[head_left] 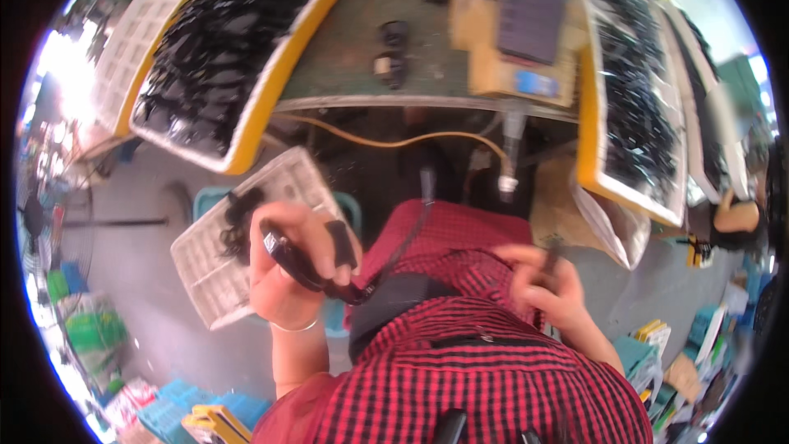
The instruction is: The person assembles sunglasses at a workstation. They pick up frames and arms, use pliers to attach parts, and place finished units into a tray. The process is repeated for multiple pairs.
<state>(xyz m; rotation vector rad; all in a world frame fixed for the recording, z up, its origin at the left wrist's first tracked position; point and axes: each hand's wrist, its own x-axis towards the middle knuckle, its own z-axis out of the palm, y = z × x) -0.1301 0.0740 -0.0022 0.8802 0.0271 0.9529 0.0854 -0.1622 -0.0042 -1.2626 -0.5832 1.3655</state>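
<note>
A glossy black piece (292,258) is held aslant in the left hand (281,292), its lower end pointed toward the right hand (560,300). By the left fingers, a matte black part (339,242) is seen; whether they are joined cannot be told. A small dark piece (550,261), blurred, is gripped nearly upright in the right hand.
</note>
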